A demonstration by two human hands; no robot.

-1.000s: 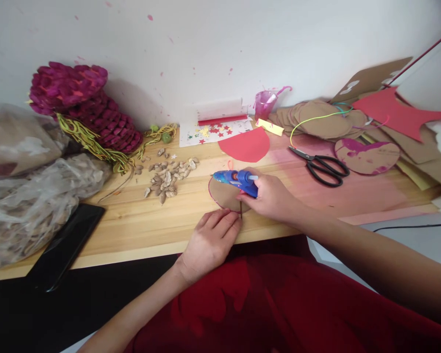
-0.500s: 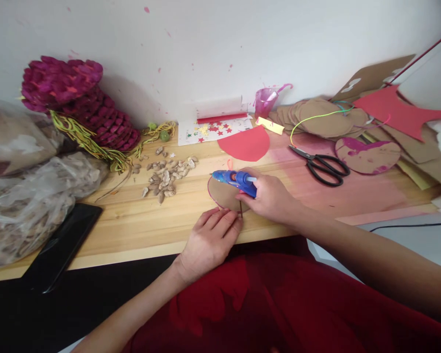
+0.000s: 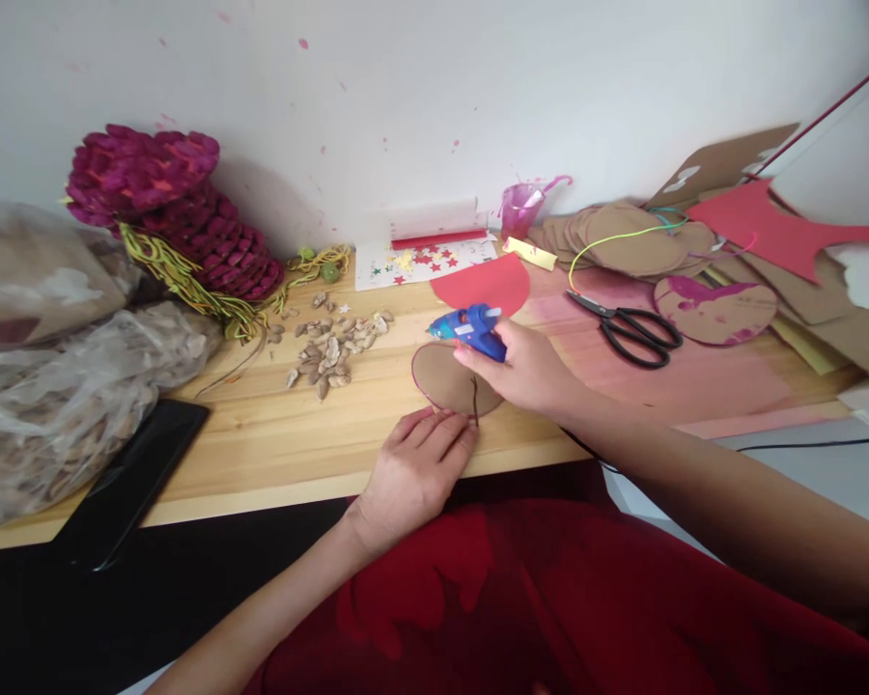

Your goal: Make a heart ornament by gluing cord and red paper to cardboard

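In my right hand (image 3: 528, 372) is a blue hot glue gun (image 3: 470, 328), its nozzle facing left above the far part of a round cardboard piece (image 3: 449, 375). The nozzle tip appears apart from the cardboard. My left hand (image 3: 420, 458) rests at the near edge of that piece, fingers together over the rim; its thumb is hidden. A thin dark brown strip (image 3: 475, 398) runs across the right part of the cardboard, down to its near edge. Brown shells (image 3: 329, 352) lie loose to the left, close to the cardboard.
Black scissors (image 3: 633, 333), a paint-marked cardboard piece (image 3: 724, 309) and stacked cardboard (image 3: 630, 236) are on the right. A red paper piece (image 3: 482, 285) and star stickers (image 3: 427, 261) lie behind. Leftward are a magenta layered object (image 3: 210, 227), a shell-filled bag (image 3: 79, 415) and a black phone (image 3: 137, 473).
My right hand has lifted and tilted the glue gun, moving it farther back and uncovering more of the cardboard and the dark strip. My left hand stays at the edge. The view shifted slightly.
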